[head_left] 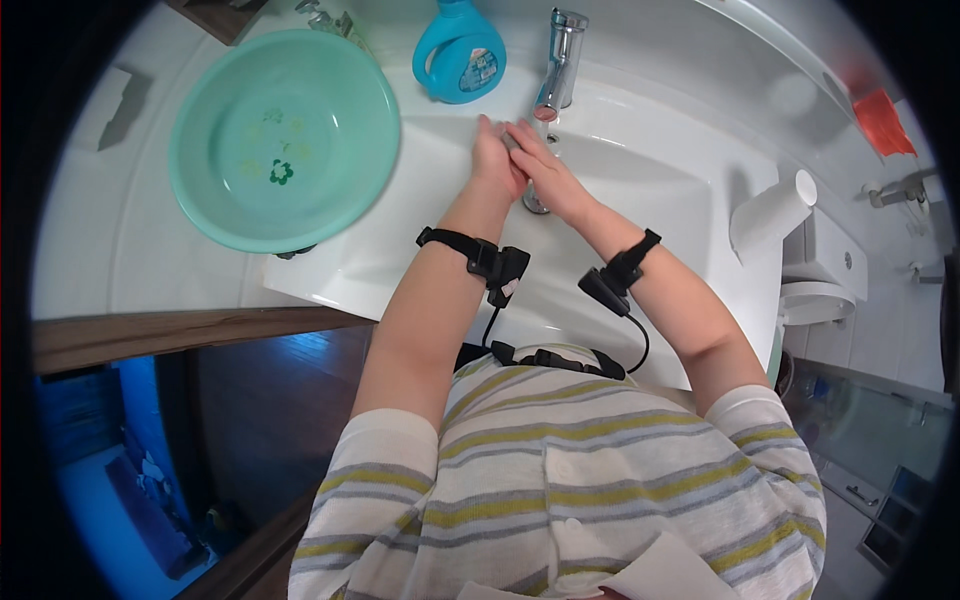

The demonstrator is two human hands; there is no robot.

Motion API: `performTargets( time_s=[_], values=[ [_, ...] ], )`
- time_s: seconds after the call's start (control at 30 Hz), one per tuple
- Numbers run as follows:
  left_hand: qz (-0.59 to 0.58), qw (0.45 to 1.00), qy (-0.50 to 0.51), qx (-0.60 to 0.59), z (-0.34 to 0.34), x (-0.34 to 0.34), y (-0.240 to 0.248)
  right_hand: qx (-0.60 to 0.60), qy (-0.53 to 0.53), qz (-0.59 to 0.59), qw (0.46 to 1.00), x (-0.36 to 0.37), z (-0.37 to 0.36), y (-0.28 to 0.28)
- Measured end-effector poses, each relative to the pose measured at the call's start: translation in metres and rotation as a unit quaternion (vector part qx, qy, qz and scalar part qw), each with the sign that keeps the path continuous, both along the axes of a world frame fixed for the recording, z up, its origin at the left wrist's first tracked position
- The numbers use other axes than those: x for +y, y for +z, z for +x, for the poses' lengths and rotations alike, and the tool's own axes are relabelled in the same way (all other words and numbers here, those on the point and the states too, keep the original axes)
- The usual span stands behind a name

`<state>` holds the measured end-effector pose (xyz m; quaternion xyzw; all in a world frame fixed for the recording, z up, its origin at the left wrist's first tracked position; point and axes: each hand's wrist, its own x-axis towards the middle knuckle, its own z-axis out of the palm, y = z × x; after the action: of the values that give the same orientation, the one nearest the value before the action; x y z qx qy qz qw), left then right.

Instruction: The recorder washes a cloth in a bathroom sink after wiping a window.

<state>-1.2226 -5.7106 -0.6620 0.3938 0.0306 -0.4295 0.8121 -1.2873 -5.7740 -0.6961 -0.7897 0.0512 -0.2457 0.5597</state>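
Observation:
My left hand (495,162) and my right hand (552,177) meet over the white sink (650,195), just below and left of the chrome faucet (560,68). The right hand's fingers stretch out across the left palm. Partly covered by them, the left hand looks loosely cupped, its visible fingers extended. I see nothing held, though the space between the palms is mostly hidden. Beneath the right hand shows part of the metal drain (536,202). Whether water runs from the spout is hard to make out. Each forearm wears a black strap with a small device and cable.
A mint-green basin (285,235) stands on the counter at the left. Behind the sink are a blue handled bottle (460,60) and a glass-like container (340,28). A white cup-shaped object (772,215) leans at the right rim, near a toilet (820,300).

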Motion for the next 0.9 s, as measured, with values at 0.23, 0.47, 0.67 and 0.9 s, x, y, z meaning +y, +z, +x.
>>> performTargets(
  time_s=[0.23, 0.47, 0.67, 0.9],
  values=[
    [-0.16, 0.98, -0.104, 0.061, 0.0, 0.001, -0.002, 0.105, -0.004, 0.191, 0.976, -0.016, -0.002, 0.031],
    [-0.059, 0.998, 0.004, 0.003, -0.004, 0.002, 0.02, 0.101, -0.027, 0.323, 0.941, -0.034, -0.001, 0.012],
    [0.001, 0.999, -0.008, -0.046, -0.001, 0.015, -0.002, 0.169, -0.084, 0.188, 0.964, -0.034, 0.005, 0.028],
    [0.021, 0.997, -0.08, 0.006, -0.011, 0.015, -0.004, 0.2, -0.109, 0.084, 0.97, -0.032, 0.017, 0.03]
  ],
)
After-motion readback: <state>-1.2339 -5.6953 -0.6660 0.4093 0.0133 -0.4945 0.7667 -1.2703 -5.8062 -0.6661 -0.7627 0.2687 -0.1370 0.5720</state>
